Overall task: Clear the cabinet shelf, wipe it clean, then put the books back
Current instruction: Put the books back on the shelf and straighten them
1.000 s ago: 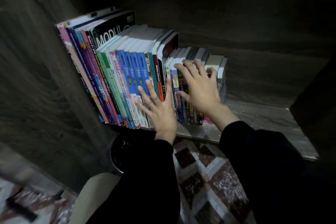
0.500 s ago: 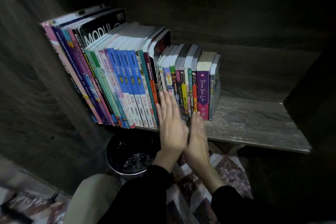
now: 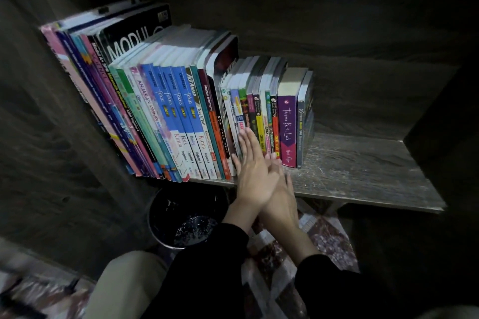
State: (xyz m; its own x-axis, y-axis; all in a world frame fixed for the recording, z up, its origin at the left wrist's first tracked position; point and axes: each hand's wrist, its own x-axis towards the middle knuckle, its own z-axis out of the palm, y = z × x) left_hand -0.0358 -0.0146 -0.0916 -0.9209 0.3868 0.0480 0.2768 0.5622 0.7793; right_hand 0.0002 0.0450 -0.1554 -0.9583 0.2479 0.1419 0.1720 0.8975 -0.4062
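A row of books stands on the grey wooden shelf [image 3: 363, 171]. Tall workbooks [image 3: 160, 111] lean at the left, against the cabinet's side. Smaller paperbacks [image 3: 261, 111] stand to their right, ending with a purple-spined book [image 3: 287, 124] and a thin grey one. My left hand [image 3: 252, 171] lies flat with straight fingers against the lower spines of the small paperbacks. My right hand [image 3: 281, 194] sits just under and beside it, fingers straight, tips at the foot of the same spines. Neither hand holds anything.
The right half of the shelf is bare wood. A dark round bucket [image 3: 186, 217] with liquid in it stands on the patterned floor below the shelf's front edge. The cabinet's side walls close in left and right. My knee [image 3: 124, 285] shows at the bottom.
My hands came off the tops and spines of the books, dropped to the front edge and came together flat against the small paperbacks' spines. The row now stands squared up.
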